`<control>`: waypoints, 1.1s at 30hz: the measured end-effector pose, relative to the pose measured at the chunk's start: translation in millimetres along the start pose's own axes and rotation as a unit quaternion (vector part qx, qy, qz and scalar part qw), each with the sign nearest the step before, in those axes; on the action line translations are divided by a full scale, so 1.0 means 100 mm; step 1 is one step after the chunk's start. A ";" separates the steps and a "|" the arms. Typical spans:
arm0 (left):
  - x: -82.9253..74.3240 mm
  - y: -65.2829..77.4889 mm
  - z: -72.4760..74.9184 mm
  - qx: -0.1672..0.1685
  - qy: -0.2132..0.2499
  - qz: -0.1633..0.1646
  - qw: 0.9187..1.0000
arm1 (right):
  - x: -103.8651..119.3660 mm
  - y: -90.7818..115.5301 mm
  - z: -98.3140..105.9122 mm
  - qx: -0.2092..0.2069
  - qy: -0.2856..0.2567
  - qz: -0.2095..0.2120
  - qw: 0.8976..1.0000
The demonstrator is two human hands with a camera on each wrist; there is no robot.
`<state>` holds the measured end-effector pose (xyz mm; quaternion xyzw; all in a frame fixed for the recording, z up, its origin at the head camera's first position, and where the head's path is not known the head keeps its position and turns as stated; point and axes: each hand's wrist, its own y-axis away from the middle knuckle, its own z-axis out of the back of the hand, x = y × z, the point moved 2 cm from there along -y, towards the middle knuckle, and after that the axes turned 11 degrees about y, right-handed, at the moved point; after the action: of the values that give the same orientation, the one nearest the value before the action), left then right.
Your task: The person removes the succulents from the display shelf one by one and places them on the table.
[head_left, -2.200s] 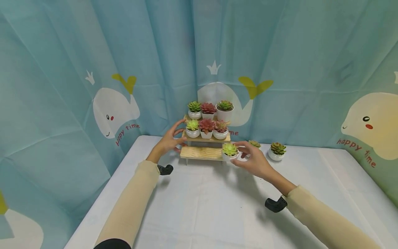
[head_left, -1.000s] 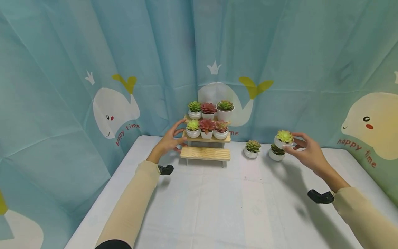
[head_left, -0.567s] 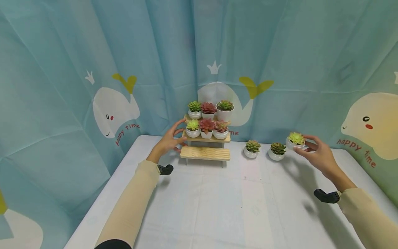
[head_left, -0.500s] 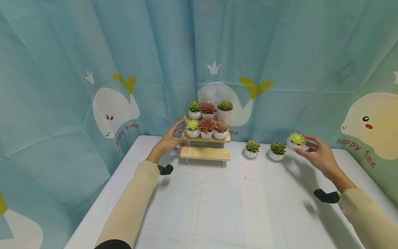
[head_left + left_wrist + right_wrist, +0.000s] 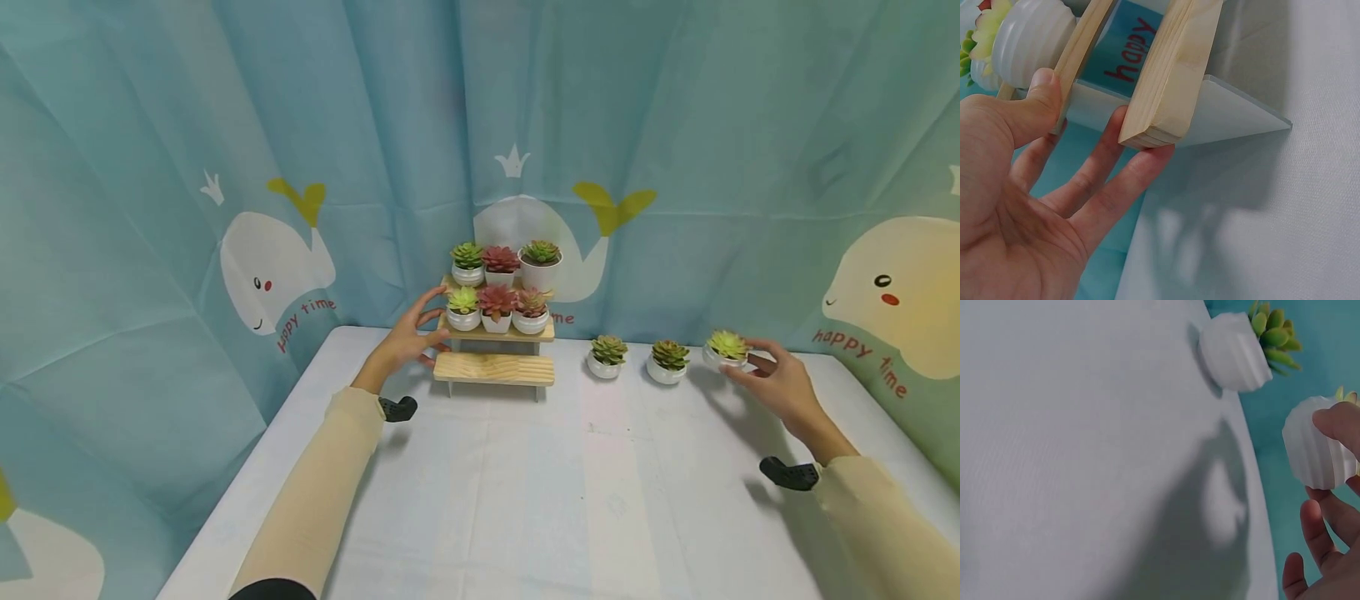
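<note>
My right hand (image 5: pixel 783 390) pinches a small white ribbed pot with a pale yellow-green succulent (image 5: pixel 727 345) by its side, thumb in front. In the right wrist view the white pot (image 5: pixel 1316 444) seems slightly above the cloth; any contact is unclear. My left hand (image 5: pixel 408 342) holds the left end of a three-tier wooden plant stand (image 5: pixel 493 368). In the left wrist view its thumb (image 5: pixel 1042 94) presses the middle shelf, while fingers (image 5: pixel 1147 165) touch the bottom shelf's end. The upper two tiers carry several potted succulents; the bottom shelf is bare.
Two dark green succulents in white pots, one near the stand (image 5: pixel 606 358) and one farther right (image 5: pixel 667 362), stand along the table's back edge. A blue whale-print curtain (image 5: pixel 675 125) hangs behind the white-covered table (image 5: pixel 525 492).
My right hand has carried the pale green succulent from the bottom shelf's right end to the far right, past the two dark pots, and lowered it. My left hand has stayed put.
</note>
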<state>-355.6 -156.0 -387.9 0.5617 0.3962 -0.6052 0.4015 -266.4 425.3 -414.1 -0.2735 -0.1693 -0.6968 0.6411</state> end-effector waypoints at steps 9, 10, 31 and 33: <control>0.00 0.01 0.01 0.002 -0.010 0.001 1.000 | -0.13 -0.01 -0.13 0.013 -0.005 -0.019 1.000; 0.00 0.01 0.00 0.002 -0.011 0.001 1.000 | -0.14 -0.02 -0.14 0.014 -0.005 -0.021 1.000; -0.01 0.01 0.00 0.004 -0.007 -0.002 1.000 | -0.23 -0.05 -0.20 0.042 -0.011 -0.048 0.998; -0.01 0.02 0.00 0.004 -0.008 -0.001 1.000 | -0.23 -0.06 -0.21 0.046 -0.013 -0.047 0.998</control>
<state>-354.1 -156.3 -387.3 0.5580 0.3916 -0.6114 0.4018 -274.6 432.6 -444.0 -0.2445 -0.2217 -0.7142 0.6173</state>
